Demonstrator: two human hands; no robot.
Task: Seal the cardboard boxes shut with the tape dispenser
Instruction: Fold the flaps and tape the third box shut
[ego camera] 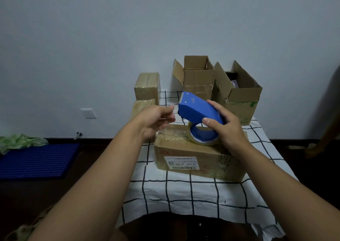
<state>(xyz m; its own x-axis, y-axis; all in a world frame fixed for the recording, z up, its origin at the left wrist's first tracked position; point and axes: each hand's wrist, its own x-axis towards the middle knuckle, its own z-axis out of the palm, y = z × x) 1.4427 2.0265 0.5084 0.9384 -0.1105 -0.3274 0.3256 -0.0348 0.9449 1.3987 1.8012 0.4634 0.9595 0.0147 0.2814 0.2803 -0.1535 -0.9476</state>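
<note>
Room: pale grey wall (110,38), dark floor, low table under white black-grid cloth (184,191).
Far left floor: green cloth (20,141) bunched by the wall, touching blue perforated mat (36,160).
Wall socket: white outlet (88,113) low on wall, left of table.
Left boxes: two sealed cardboard boxes at table's left back edge, taller one (147,87) behind, smaller one (142,105) in front, partly hidden by the left hand.
Left hand (156,120): raised over table, fingers curled, thumb and fingertips pinched together just beside dispenser's front end; what they pinch is too small to tell.
Tape dispenser (197,110): blue, tilted nose-up, held above front box; clear tape roll (202,135) at its lower end touches the box top.
Front box (198,159): closed cardboard box, flaps down, white shipping label (181,162) on near side, glossy tape on top.
Right hand (224,126): wrapped round dispenser's rear, thumb on its blue side, fingers curled over top.
Back boxes: open box (197,78) against wall, flaps up; larger open box (239,93) to its right, green marks on its front, dark contents unclear.
</note>
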